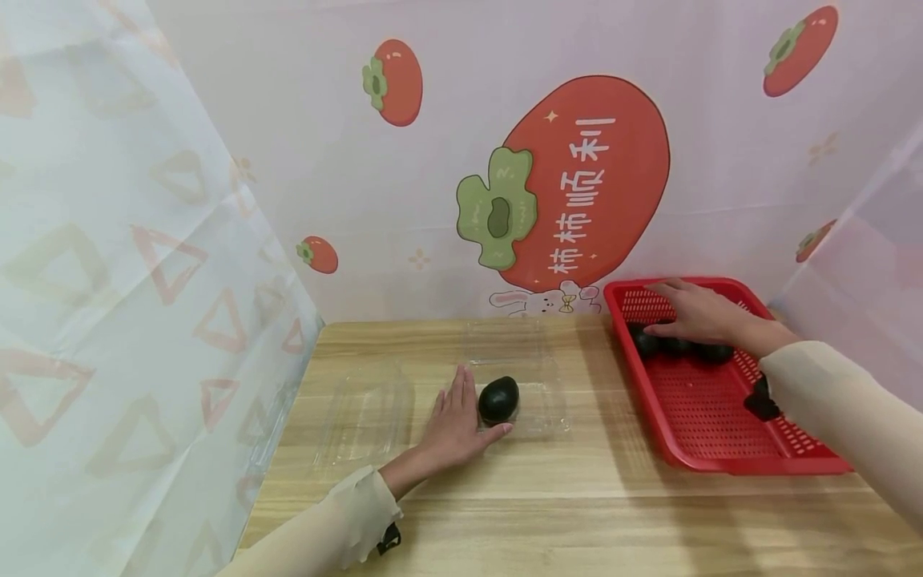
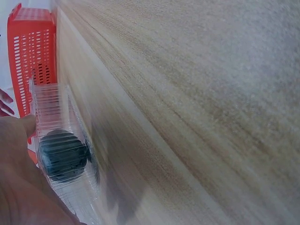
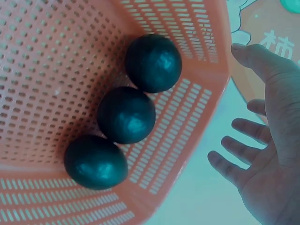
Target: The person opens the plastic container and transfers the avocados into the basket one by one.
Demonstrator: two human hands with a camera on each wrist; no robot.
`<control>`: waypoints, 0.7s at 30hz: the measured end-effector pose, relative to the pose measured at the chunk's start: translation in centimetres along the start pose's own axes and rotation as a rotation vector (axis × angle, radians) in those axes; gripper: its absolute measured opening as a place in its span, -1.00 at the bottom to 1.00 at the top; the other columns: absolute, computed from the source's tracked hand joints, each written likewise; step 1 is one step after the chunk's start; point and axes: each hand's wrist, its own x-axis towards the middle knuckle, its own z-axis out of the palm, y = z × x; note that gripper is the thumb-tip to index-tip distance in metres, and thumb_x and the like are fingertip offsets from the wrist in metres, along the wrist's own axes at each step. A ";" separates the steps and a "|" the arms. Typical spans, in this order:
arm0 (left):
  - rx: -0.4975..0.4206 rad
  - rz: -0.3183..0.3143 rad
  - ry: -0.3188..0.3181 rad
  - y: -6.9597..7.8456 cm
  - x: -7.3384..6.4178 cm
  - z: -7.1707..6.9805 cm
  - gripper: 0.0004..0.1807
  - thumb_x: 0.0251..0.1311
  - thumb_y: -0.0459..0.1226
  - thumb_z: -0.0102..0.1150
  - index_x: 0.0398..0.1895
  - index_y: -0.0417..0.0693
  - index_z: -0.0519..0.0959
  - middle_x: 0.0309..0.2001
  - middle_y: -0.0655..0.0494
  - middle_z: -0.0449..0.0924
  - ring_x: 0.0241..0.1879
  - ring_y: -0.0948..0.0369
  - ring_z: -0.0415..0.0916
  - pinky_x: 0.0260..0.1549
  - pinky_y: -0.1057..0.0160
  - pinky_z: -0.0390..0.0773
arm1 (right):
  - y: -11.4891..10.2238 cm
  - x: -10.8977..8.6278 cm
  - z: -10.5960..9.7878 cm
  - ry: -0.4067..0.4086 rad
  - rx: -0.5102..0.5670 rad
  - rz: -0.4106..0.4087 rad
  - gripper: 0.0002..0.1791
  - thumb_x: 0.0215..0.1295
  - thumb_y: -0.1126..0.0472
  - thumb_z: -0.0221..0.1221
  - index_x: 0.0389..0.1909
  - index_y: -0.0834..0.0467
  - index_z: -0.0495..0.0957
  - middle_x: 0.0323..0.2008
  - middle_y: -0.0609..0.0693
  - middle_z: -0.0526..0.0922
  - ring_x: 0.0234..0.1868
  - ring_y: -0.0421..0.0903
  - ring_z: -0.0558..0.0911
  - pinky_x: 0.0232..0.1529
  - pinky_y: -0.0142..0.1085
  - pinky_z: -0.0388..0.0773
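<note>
A glossy black, egg-shaped fruit like an avocado (image 1: 498, 400) sits in the left end of a clear plastic clamshell box (image 1: 541, 405), whose lid stands open toward the wall. My left hand (image 1: 454, 429) lies against the box's left end, fingers straight and thumb spread along its near side. Over at the right, my right hand (image 1: 695, 312) hovers above the far end of a red basket (image 1: 667, 433), fingers spread and holding nothing. Three more black fruits (image 3: 126, 115) lie in a row along the basket wall, below and beside that hand in the right wrist view.
A second clear plastic box (image 1: 364, 417) stands on the wooden table (image 1: 461, 529), left of my left hand. Behind the table hangs a pale wall sheet (image 1: 433, 184) printed with persimmons. Another patterned sheet (image 1: 144, 280) closes the left side.
</note>
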 end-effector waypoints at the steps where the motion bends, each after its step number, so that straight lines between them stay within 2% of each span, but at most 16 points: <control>1: 0.002 0.002 0.002 0.0 0.0 0.1 0.28 0.36 0.37 0.13 0.69 -0.38 -0.18 0.71 -0.32 -0.30 0.68 -0.18 -0.19 0.59 -0.26 -0.05 | -0.2 0.0 0.0 0.002 -0.002 0.001 -0.01 0.17 -0.06 0.54 0.48 0.37 0.35 0.37 0.47 0.42 0.27 0.45 0.51 0.12 0.40 0.55; 14: -0.022 0.008 0.020 -0.1 0.0 0.2 0.26 0.37 0.28 0.22 0.69 -0.41 -0.19 0.70 -0.35 -0.29 0.67 -0.23 -0.15 0.58 -0.31 -0.05 | -3.7 0.3 0.2 0.023 0.020 -0.032 -0.03 0.22 -0.10 0.50 0.50 0.32 0.35 0.38 0.41 0.45 0.32 0.40 0.51 0.12 0.36 0.59; 21: -0.011 -0.006 0.010 0.0 0.0 0.2 0.28 0.35 0.35 0.17 0.70 -0.35 -0.20 0.71 -0.30 -0.31 0.68 -0.17 -0.19 0.60 -0.26 -0.07 | -5.2 0.5 0.5 0.032 0.020 -0.074 -0.08 0.26 -0.07 0.49 0.48 0.34 0.39 0.36 0.40 0.49 0.34 0.38 0.51 0.21 0.35 0.54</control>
